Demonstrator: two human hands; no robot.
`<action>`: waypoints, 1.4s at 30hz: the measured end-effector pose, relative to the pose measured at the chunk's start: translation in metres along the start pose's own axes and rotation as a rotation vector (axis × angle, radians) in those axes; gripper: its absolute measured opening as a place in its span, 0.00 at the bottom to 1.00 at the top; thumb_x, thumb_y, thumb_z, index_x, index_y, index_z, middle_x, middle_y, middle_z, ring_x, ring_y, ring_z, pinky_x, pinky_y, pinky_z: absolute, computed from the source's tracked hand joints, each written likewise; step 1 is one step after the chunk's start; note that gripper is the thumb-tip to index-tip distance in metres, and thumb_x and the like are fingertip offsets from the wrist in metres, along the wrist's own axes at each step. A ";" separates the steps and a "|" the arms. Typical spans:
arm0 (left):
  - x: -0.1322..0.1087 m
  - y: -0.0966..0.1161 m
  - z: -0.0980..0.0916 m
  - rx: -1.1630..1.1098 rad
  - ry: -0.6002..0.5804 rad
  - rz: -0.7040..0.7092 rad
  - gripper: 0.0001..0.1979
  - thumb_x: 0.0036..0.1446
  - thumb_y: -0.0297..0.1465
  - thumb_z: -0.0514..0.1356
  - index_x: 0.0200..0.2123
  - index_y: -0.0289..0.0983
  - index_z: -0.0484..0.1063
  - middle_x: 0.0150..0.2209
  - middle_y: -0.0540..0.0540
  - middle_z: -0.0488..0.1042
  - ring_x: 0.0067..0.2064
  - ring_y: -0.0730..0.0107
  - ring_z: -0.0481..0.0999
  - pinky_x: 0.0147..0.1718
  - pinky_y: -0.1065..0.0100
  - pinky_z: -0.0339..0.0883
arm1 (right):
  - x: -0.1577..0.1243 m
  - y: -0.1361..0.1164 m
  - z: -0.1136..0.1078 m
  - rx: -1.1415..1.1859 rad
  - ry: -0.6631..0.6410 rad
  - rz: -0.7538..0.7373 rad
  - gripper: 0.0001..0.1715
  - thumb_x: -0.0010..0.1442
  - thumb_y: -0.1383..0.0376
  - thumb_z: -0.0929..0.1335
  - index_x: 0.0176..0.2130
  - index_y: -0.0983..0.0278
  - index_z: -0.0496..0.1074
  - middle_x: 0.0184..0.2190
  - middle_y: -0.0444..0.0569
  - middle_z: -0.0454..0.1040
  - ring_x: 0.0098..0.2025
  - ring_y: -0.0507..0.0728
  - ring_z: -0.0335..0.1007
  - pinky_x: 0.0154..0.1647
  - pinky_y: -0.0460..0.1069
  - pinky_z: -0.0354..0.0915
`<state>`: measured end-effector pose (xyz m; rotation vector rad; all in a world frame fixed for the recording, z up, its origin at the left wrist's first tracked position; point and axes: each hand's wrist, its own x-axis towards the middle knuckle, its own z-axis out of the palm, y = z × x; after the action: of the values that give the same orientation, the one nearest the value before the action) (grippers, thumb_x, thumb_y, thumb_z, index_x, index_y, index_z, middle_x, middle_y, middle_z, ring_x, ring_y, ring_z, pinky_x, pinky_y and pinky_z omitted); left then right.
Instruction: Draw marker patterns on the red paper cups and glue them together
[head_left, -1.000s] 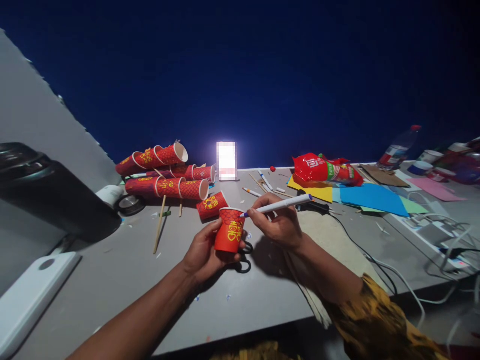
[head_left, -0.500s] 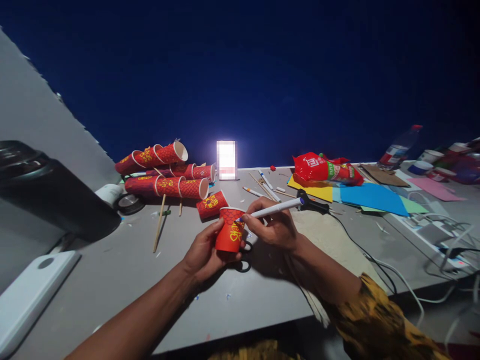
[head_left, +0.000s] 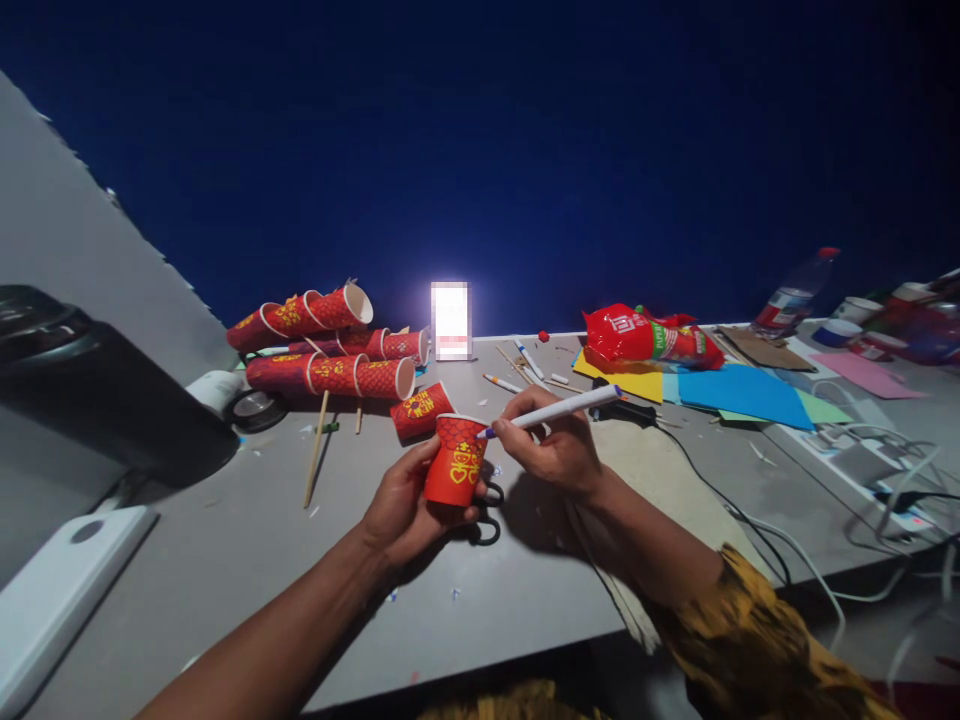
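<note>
My left hand (head_left: 409, 505) grips a red paper cup (head_left: 452, 470) with yellow lettering, its white rim facing up and tilted slightly. A white marker (head_left: 559, 408) with a purple tip is pinched in my right hand (head_left: 559, 445). The marker's tip is at the cup's upper right side; whether it touches I cannot tell. Behind this cup another red paper cup (head_left: 422, 410) lies on its side. Black scissors handles (head_left: 489, 530) show just to the right of my left fingers, the blades hidden.
Joined red cups (head_left: 330, 375) with sticks lie at the back left, near a dark flask (head_left: 105, 390). A glowing phone (head_left: 451, 320) stands at the back. To the right are a red packet (head_left: 645, 340), coloured paper (head_left: 750, 395), a cloth (head_left: 675, 500) and a power strip (head_left: 885, 490) with cables.
The cup has shifted slightly left and turned a little in my left hand. The marker's tip has moved from the cup's front toward its right edge, with its back end now slightly higher.
</note>
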<state>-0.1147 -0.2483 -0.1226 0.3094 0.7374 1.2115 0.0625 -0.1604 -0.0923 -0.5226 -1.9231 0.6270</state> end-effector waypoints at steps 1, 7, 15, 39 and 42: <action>-0.001 0.001 0.001 -0.002 -0.006 0.002 0.20 0.68 0.40 0.52 0.51 0.30 0.71 0.39 0.35 0.77 0.33 0.57 0.78 0.25 0.63 0.71 | 0.001 -0.002 -0.001 -0.001 0.043 0.006 0.08 0.60 0.65 0.70 0.29 0.62 0.70 0.21 0.39 0.68 0.21 0.49 0.61 0.23 0.45 0.58; -0.002 0.002 0.001 -0.043 -0.005 -0.004 0.23 0.68 0.42 0.52 0.52 0.30 0.71 0.38 0.35 0.76 0.32 0.59 0.78 0.26 0.63 0.71 | 0.004 -0.006 -0.002 -0.002 0.112 0.022 0.08 0.61 0.64 0.70 0.30 0.62 0.71 0.21 0.39 0.68 0.21 0.49 0.61 0.23 0.45 0.59; 0.000 0.005 -0.003 -0.080 0.030 0.056 0.21 0.66 0.41 0.56 0.51 0.30 0.71 0.37 0.35 0.77 0.33 0.57 0.79 0.27 0.61 0.73 | 0.005 0.000 0.000 0.079 0.124 0.121 0.08 0.61 0.62 0.71 0.32 0.61 0.71 0.24 0.41 0.72 0.23 0.50 0.64 0.25 0.45 0.61; 0.008 0.007 -0.016 -0.207 0.023 -0.013 0.21 0.64 0.39 0.58 0.51 0.28 0.71 0.38 0.35 0.78 0.34 0.56 0.79 0.28 0.59 0.74 | 0.030 0.069 0.038 0.765 0.295 0.686 0.18 0.47 0.56 0.77 0.29 0.63 0.69 0.17 0.39 0.69 0.17 0.46 0.58 0.17 0.41 0.51; 0.008 0.008 -0.015 -0.204 0.021 -0.013 0.20 0.65 0.39 0.57 0.51 0.28 0.71 0.38 0.35 0.78 0.34 0.57 0.79 0.27 0.60 0.73 | 0.033 0.072 0.046 0.773 0.328 0.728 0.18 0.47 0.56 0.76 0.29 0.63 0.69 0.16 0.39 0.69 0.16 0.45 0.55 0.17 0.41 0.50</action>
<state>-0.1295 -0.2407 -0.1316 0.1229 0.6270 1.2676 0.0137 -0.0937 -0.1314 -0.7490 -1.0172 1.5509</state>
